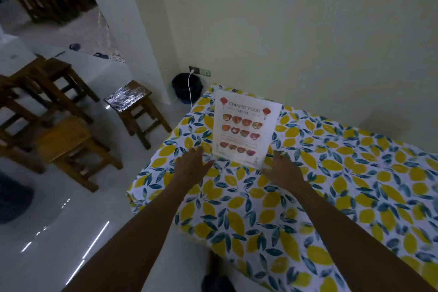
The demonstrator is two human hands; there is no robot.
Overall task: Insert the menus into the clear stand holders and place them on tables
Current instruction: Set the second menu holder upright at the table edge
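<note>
My table, under its lemon-print cloth, is the big thing here, and the risk starts with it: the cloth lies loose and a little rumpled, so if I drag a wrist across it I judge the fabric could shift and tip whatever stands on it. The far left corner is where the stand holder sits, close to the left edge; a nudge that way could, I think, send it over onto the floor, near the wooden stool and the dark bin by the wall.

The holder is the one container that matters, and it holds a single menu, a Chinese food sheet, upright and leaning slightly back. Its clear plastic barely shows apart from the sheet, so I cannot tell how well the page is seated; if it sits crooked, it may slump or slide.

My left hand is spread wide, palm down, just beside the holder's lower left corner. My right hand is also open, fingers loose, just beside the lower right corner. Neither grips anything, and I cannot tell whether either touches the base
</note>
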